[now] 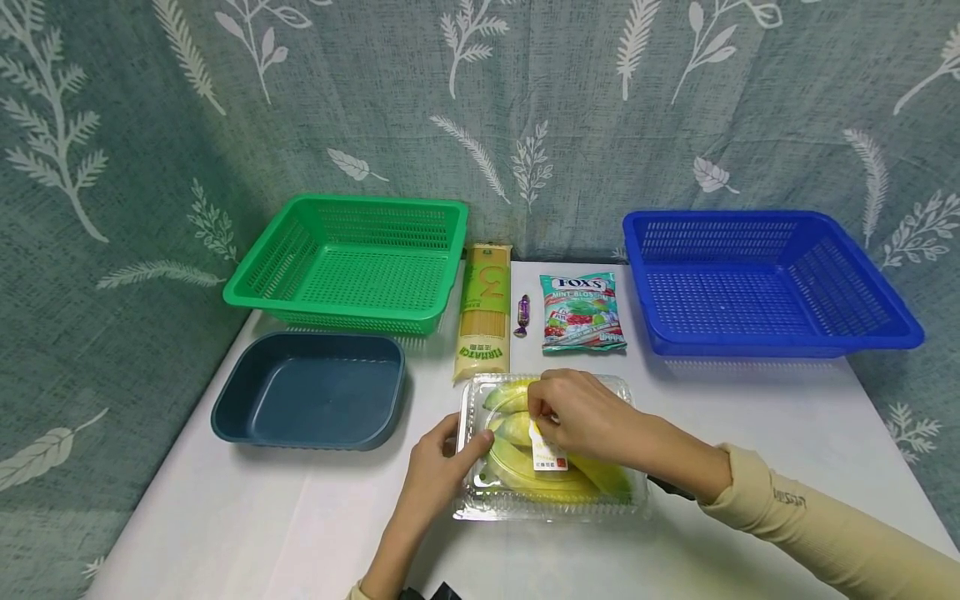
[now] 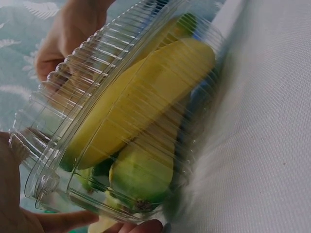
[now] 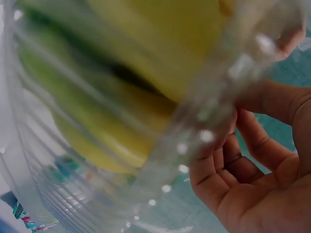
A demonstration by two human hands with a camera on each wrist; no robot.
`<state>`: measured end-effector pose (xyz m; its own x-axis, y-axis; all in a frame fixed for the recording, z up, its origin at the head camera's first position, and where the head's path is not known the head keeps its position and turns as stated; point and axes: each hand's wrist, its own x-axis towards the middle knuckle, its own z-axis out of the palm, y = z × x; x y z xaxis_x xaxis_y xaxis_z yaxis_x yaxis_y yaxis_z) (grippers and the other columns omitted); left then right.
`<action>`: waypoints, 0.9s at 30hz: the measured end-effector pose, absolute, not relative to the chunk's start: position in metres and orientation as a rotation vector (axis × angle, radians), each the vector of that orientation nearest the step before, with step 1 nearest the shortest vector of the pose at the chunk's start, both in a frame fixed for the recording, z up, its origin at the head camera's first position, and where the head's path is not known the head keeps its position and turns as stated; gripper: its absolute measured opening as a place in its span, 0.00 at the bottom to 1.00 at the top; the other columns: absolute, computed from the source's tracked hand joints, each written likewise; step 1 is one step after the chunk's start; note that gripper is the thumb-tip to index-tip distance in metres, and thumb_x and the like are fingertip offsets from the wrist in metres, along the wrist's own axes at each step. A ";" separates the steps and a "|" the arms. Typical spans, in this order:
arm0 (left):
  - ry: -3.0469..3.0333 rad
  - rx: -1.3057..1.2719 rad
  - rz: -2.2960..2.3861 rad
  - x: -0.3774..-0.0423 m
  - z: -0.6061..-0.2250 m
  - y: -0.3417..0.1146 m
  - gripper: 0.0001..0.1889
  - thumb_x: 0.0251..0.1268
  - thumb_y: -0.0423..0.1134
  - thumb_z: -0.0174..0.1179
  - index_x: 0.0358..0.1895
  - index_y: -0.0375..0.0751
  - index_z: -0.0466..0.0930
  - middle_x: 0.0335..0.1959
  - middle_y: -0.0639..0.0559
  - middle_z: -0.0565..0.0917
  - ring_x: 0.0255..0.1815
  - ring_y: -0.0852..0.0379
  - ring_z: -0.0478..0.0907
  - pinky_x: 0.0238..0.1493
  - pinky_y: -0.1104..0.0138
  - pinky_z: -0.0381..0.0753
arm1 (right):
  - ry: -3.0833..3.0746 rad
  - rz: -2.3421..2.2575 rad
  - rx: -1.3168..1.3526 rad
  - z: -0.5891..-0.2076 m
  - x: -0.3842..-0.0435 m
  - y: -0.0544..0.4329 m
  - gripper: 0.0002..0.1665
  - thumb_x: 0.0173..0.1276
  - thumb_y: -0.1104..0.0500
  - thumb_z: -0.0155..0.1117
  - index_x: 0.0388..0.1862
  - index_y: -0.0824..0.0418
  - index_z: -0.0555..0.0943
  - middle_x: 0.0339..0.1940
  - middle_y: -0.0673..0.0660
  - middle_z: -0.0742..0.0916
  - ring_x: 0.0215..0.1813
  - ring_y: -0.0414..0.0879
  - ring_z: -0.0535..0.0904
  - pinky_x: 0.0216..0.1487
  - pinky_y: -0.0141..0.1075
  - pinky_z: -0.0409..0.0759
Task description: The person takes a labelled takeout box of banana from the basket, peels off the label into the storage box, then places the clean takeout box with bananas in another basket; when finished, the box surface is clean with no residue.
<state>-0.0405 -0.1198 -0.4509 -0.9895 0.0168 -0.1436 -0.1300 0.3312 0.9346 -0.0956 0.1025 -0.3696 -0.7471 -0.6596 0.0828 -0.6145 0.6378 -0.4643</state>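
A transparent plastic clamshell box [image 1: 468,496] holds yellow bananas [image 1: 517,467] with green ends; they also show through its ribbed wall in both wrist views. My left hand [image 1: 442,471] grips the box's left side, thumb on the lid and fingers around the edge. Over the lid, my right hand [image 1: 573,408] has its fingers curled and pinches the upper end of a white label [image 1: 550,457] with small print and a red mark. In the right wrist view the curled fingers [image 3: 209,179] are beside the box, their tips partly hidden behind the blurred plastic.
Behind the box lie a spaghetti pack [image 1: 483,312], a purple-wrapped candy [image 1: 522,316] and a Fox's candy bag [image 1: 583,312]. A green basket [image 1: 345,321] and a dark blue-grey tub [image 1: 307,417] stand at left, a blue basket [image 1: 750,343] at right. A patterned curtain [image 1: 390,108] hangs behind the white table [image 1: 300,517].
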 end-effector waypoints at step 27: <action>2.460 -0.107 1.745 -0.039 -0.450 -0.120 0.31 0.63 0.58 0.66 0.62 0.42 0.79 0.47 0.43 0.86 0.41 0.53 0.83 0.35 0.61 0.82 | 2.872 -0.461 -1.215 -0.368 -0.090 0.101 0.09 0.66 0.66 0.66 0.29 0.57 0.77 0.24 0.46 0.73 0.28 0.42 0.68 0.29 0.32 0.70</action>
